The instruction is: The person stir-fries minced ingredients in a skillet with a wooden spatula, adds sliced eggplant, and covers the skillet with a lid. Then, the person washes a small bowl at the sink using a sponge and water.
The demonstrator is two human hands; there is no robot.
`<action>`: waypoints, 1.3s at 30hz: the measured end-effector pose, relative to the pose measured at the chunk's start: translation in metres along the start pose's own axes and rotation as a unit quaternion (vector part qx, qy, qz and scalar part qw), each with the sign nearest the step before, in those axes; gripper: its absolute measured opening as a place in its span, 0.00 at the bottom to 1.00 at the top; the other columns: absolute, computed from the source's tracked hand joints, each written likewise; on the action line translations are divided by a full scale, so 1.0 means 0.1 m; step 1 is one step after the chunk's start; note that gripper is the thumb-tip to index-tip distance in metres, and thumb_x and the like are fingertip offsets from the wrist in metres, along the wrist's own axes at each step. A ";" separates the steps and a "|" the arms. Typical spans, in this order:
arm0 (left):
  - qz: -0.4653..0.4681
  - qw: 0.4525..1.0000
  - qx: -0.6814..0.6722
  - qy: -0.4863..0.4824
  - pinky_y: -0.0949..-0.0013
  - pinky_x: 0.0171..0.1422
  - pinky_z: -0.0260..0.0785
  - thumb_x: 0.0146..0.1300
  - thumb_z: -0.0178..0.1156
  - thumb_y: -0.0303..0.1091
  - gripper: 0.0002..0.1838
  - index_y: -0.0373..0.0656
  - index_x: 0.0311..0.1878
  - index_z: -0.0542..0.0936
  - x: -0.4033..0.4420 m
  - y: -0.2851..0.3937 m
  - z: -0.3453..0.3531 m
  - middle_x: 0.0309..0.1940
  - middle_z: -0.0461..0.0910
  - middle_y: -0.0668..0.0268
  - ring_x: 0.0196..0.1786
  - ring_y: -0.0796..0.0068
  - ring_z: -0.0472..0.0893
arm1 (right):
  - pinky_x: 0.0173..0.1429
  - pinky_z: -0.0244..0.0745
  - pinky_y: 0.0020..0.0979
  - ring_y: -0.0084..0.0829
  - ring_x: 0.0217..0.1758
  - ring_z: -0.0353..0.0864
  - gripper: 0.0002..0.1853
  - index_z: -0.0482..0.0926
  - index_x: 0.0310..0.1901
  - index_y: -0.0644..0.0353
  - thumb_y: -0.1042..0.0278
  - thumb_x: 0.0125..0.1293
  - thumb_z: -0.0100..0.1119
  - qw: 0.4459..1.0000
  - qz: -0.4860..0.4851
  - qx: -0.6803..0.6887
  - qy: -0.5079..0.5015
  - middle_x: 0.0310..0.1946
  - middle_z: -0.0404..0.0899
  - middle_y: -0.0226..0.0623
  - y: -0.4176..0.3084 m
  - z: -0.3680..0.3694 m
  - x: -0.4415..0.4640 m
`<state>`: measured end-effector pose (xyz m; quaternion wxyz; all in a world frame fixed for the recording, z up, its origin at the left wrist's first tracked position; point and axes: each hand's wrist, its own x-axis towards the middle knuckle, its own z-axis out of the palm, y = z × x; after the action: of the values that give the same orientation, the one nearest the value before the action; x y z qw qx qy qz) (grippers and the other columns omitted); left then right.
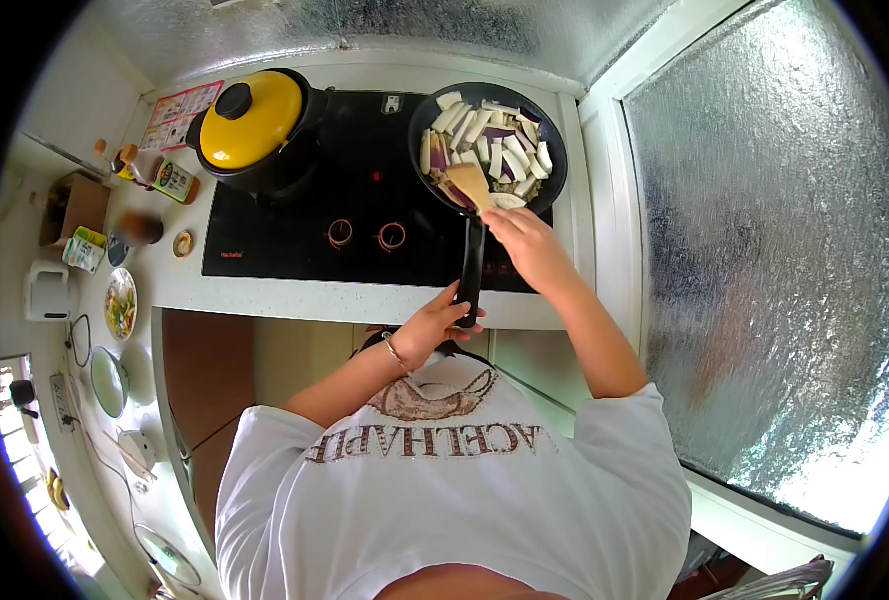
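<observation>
Eggplant in pale, purple-edged strips, spread over the inside of a round black frying pan on the right side of the dark stove. Over the strips at the pan's near side, close to the base of the handle, the flat blade of a wooden-looking spatula; contact with the pan's floor impossible to tell. Around the spatula, just by the near rim, the right hand in a closed hold, with much of the shaft hidden beneath. Around the handle, at the end nearest the body, the left hand in a firm-looking clasp, and at that wrist a shiny bracelet.

On the stove's left side, well apart from the pan, a black pot under a yellow lid with a dark knob. Beside the pot, a printed sheet and a bottle with a green label. Farther along the left run of the pale bench, a plate of mixed food and, nearer the body, a pale green bowl. To the right, a white-framed panel of rippled glass
</observation>
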<state>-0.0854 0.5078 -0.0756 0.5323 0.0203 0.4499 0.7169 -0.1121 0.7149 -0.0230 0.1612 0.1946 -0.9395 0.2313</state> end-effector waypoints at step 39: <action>-0.007 1.000 -0.002 -0.002 0.72 0.51 0.69 0.70 0.42 0.35 0.26 0.48 0.70 0.52 -0.01 0.07 0.01 0.50 0.73 0.63 0.47 0.73 0.76 | 0.43 0.73 0.32 0.40 0.37 0.79 0.10 0.78 0.43 0.63 0.76 0.60 0.55 0.986 0.160 -0.010 -0.041 0.36 0.79 0.43 0.10 -0.71 -0.02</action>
<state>-0.0896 0.5072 -0.0701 0.5378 0.0177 0.4479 0.7140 -0.0994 0.7587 0.0322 0.0857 0.0494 -0.9666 0.2364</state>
